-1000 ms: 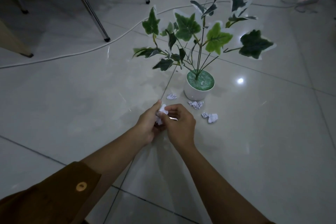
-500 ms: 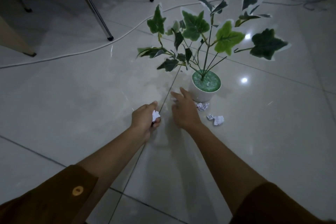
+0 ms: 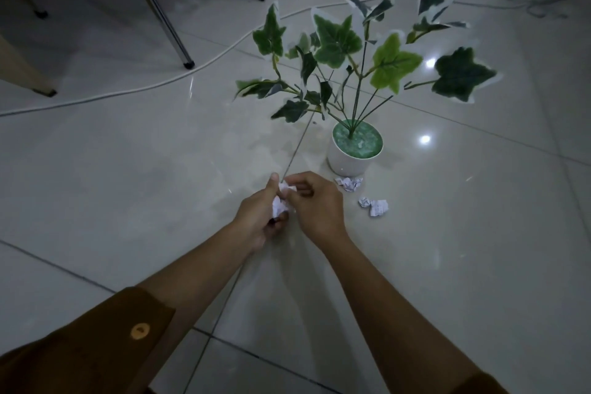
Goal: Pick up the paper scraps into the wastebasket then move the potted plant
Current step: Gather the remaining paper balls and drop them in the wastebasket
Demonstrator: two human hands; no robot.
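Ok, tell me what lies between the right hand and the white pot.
Head view: mostly bare tile between the right hand and the white pot; one crumpled paper scrap lies at the pot's base.

Half a second ago the right hand was stretched out to the scrap lying beside the pot; now it has drawn back to meet the left hand, pinching a paper scrap just above the crumpled paper the left hand clasps. The floor spot it reached is bare.
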